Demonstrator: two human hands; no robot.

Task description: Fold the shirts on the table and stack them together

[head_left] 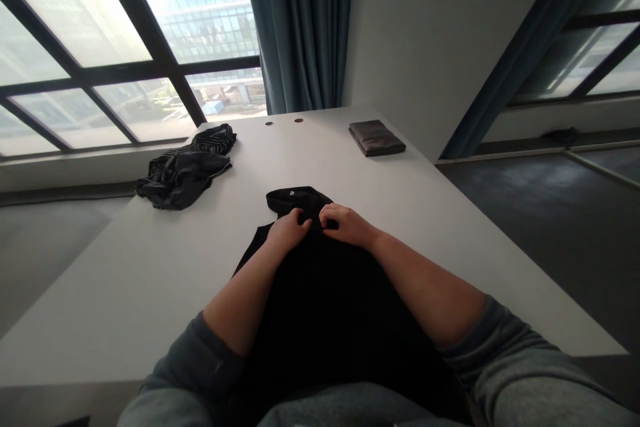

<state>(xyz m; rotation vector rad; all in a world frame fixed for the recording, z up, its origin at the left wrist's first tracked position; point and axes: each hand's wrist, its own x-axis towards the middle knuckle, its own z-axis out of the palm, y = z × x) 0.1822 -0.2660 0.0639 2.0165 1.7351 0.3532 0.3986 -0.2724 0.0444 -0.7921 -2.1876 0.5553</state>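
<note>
A black shirt (330, 307) lies spread over the near middle of the table, its lower part reaching toward my body. At its far end is the collar (280, 199), standing partly up, with a small white label inside. Just below the collar, my left hand (290, 229) pinches the dark cloth between thumb and fingers. My right hand (346, 224) is closed on the shirt at the other side of the neckline, fingers curled. A short gap separates the two hands. Fine details of the black cloth are lost in shadow.
On the white table (425, 227), a crumpled heap of dark clothes (187, 170) lies at the left edge. A folded dark grey-brown cloth (376, 138) sits at the far right. Two round holes pierce the far end. Beyond are a blue curtain (300, 27) and windows.
</note>
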